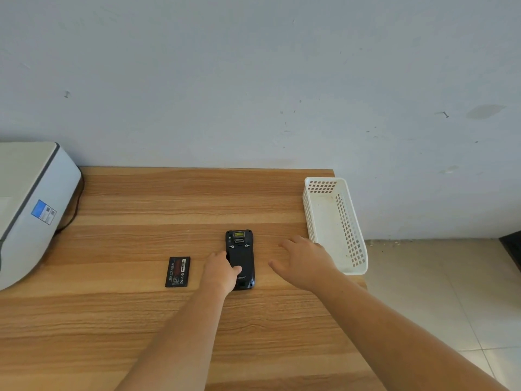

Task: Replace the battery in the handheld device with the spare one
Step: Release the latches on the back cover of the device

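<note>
Handheld device (240,259) lay face down on table (169,198), near centre. Spare battery (177,271) lay left of device, apart from it. Basket (335,224) stood at right table edge, farther back. Printer (31,204) stood at far left. Wall (253,80) behind table.

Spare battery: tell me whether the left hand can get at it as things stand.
Probably yes. The spare battery lies flat just left of the left hand, which grips the handheld device; only bare table lies between.
</note>
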Demonstrator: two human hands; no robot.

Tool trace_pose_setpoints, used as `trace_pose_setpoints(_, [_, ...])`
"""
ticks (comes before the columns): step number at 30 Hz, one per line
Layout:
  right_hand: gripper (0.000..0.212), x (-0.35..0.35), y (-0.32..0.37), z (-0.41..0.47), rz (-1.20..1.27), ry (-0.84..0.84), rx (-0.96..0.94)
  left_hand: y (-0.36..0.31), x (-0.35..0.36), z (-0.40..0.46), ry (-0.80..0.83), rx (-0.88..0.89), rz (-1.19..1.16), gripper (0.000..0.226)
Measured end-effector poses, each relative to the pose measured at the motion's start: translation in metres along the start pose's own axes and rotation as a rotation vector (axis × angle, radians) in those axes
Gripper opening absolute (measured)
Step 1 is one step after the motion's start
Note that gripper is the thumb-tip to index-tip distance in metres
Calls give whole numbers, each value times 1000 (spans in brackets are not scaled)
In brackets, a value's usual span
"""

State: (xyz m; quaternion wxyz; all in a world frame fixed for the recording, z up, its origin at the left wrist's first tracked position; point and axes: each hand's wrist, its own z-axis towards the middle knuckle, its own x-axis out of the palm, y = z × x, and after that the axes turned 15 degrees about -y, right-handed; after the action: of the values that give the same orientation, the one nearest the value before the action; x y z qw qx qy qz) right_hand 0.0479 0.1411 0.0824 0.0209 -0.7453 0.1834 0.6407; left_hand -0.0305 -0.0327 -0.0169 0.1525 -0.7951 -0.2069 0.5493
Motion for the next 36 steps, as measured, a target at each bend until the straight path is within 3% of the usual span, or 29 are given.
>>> trace_pose_setpoints(4, [62,4,7,4,1,18,-18,6,-7,-1,5,32,-19,56])
trace_pose_setpoints(8, [62,9,17,10,11,41,-28,12,-27,3,-34,160,-23,40])
trace_pose_setpoints(16, [55,36,34,25,38,120,17,25,-65,11,23,466,348,52])
trace_pose_setpoints(30, [50,73,35,44,80,95,76,33,-50,26,63,508,342,48])
trace_pose_setpoints(36, [43,70,32,61,125,39,74,22,-49,45,3,538,317,36])
